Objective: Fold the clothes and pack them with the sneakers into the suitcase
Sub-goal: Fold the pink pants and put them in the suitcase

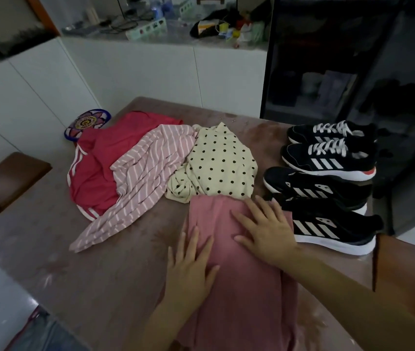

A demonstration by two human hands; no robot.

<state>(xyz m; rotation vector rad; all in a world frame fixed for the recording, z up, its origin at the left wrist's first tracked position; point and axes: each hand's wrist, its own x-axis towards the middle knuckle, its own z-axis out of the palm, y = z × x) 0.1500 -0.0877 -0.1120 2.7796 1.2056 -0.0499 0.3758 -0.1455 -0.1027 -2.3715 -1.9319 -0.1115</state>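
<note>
A brown, glossy stone-patterned table (75, 262) fills the middle of the room and carries all the task items. White cabinets (150, 72) run behind it, their countertop cluttered with small objects too blurred to identify. A dark glass-fronted cabinet (328, 59) stands at the right.

A dusty-pink garment (242, 295) lies lengthwise at the near edge of the table, folded into a long narrow strip. Its far end touches a cream polka-dot top (221, 163), which lies crumpled at mid-table. Left of that, a pink top with white stripes (145, 178) is spread loosely and overlaps a red garment with white side stripes (95, 178), lying flat toward the far left corner.

Four black sneakers with white stripes (328, 160) stand in a row along the right edge of the table, side by side, toes pointing left. The nearest one sits just beside the dusty-pink garment.

A brown chair seat (6, 178) is at the left of the table.

The right hand (264, 234) lies flat on the far right part of the dusty-pink garment, fingers straight and spread, grasping nothing. The left hand (191, 264) lies flat on the garment's left edge, fingers likewise extended and released.

A round dish with a blue rim and floral pattern (87, 121) sits at the far left corner, partly under the red garment.
</note>
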